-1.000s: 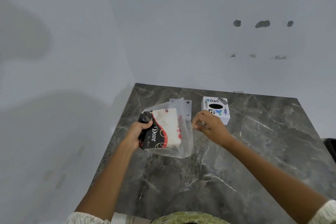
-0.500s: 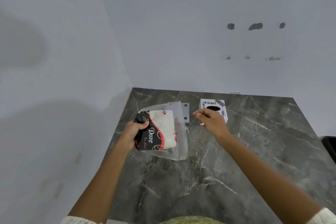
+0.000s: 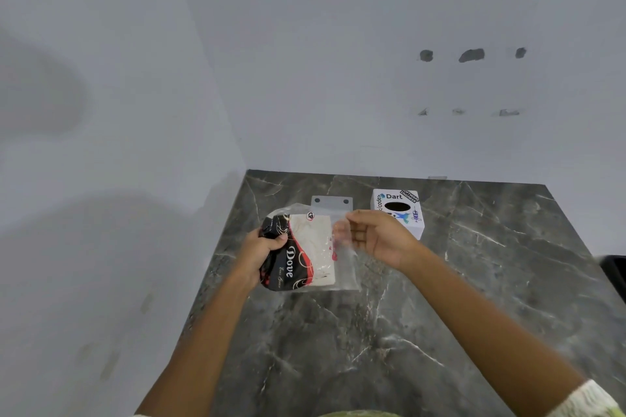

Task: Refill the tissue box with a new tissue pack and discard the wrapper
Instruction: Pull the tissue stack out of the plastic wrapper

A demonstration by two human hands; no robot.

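Left hand (image 3: 259,252): curled tight round the black end of the tissue pack (image 3: 298,252), thumb on top, held just above the counter (image 3: 440,315).
Right hand (image 3: 381,239): fingers (image 3: 359,218) half bent, thumb and forefinger tips pinched on the clear wrapper (image 3: 343,261) at the pack's rt edge; other fingers loose, palm turned toward the camera.
Tissue pack: black, red & cream w/ "Dove" in white, inside the clear wrapper, tilted, between both hands, near the counter's left-back corner.
Wrapper: see-through plastic, loose flap stuck out past the pack on the rt & bottom; top tab w/ two holes (image 3: 332,201) showed behind the pack. Couldn't tell if open yet.
Tissue box (image 3: 399,210): white cube, stickers on top incl. "Dart", dark oval slot up; sat on the counter just behind the right hand, partly hidden by its fingers, apart from the pack.
Counter: dark grey marble w/ white veins, met pale walls (image 3: 305,78) at back & left.
Back wall: a few dark marks up rt (image 3: 471,55).
Far rt edge: sliver of smth black (image 3: 614,272), couldn't tell what.
Sleeves: pale cuff seen at rt wrist (image 3: 589,399).
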